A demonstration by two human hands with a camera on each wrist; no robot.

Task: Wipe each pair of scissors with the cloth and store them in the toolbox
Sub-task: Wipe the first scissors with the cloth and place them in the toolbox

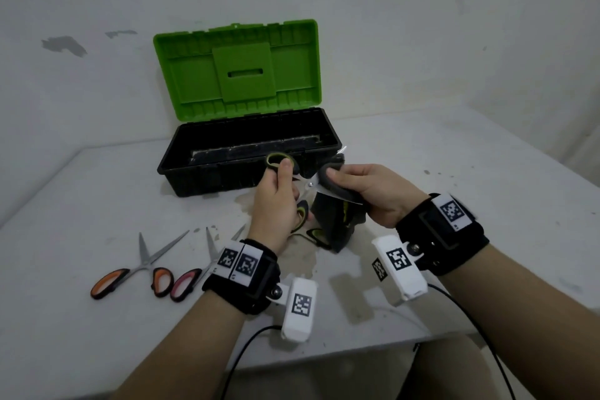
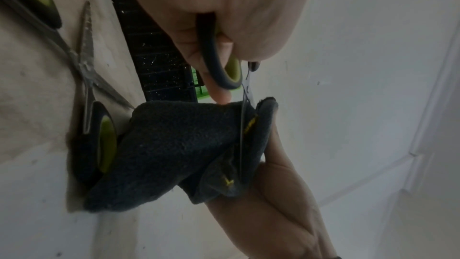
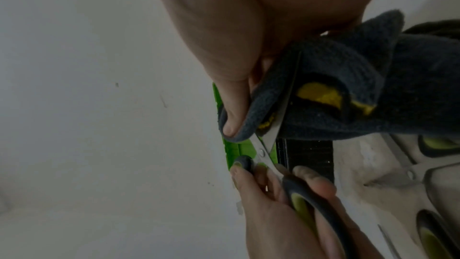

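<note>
My left hand (image 1: pixel 279 191) grips the grey-and-green handles of a pair of scissors (image 1: pixel 278 161), blades spread, just in front of the toolbox. My right hand (image 1: pixel 350 183) pinches a dark grey cloth (image 1: pixel 334 221) folded around one blade (image 3: pixel 281 115), thumb on top. The cloth (image 2: pixel 174 145) hangs down to the table. The toolbox (image 1: pixel 201 178) stands open at the back, black base, green lid (image 1: pixel 237 68) upright.
Orange-handled scissors (image 1: pixel 143 266) and pink-handled scissors (image 1: pixel 194 276) lie open on the table at the left, by my left wrist. Another green-handled pair (image 2: pixel 84 74) lies on the table, partly under the cloth. A wall stands behind the toolbox.
</note>
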